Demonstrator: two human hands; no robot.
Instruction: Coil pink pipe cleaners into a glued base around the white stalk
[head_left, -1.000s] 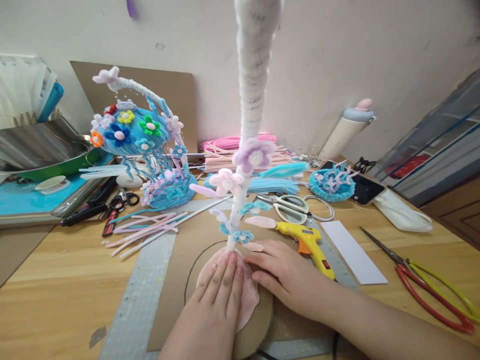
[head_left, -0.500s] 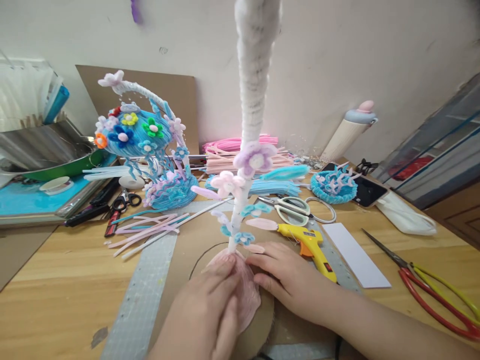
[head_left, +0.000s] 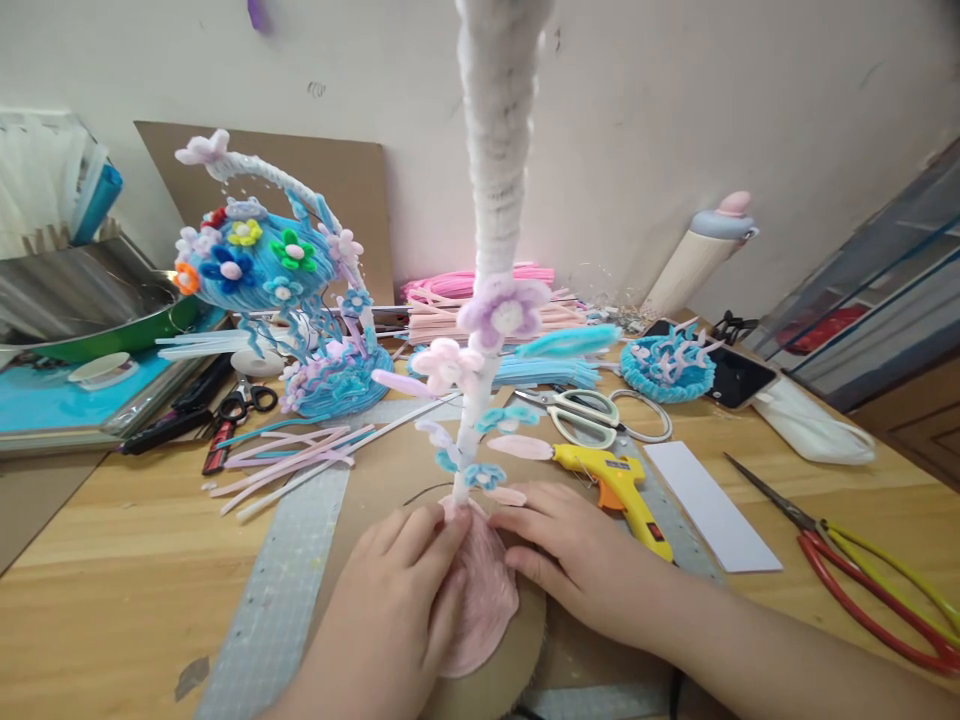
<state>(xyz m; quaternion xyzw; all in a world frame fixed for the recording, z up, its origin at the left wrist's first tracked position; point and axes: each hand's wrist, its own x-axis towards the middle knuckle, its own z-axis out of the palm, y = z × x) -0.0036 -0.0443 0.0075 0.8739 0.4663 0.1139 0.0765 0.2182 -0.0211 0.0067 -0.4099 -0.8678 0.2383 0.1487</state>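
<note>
Left hand lay on the pink base atop cardboard, grip impossible to tell, right hand touched the base's edge, thumb apart, white flowered stem partly hid pink pipe cleaners, yellow glue gun lay beyond right hand

Left fingers, right fingers bent

Two hands, three scissors, one glue gun, one bottle.
</note>
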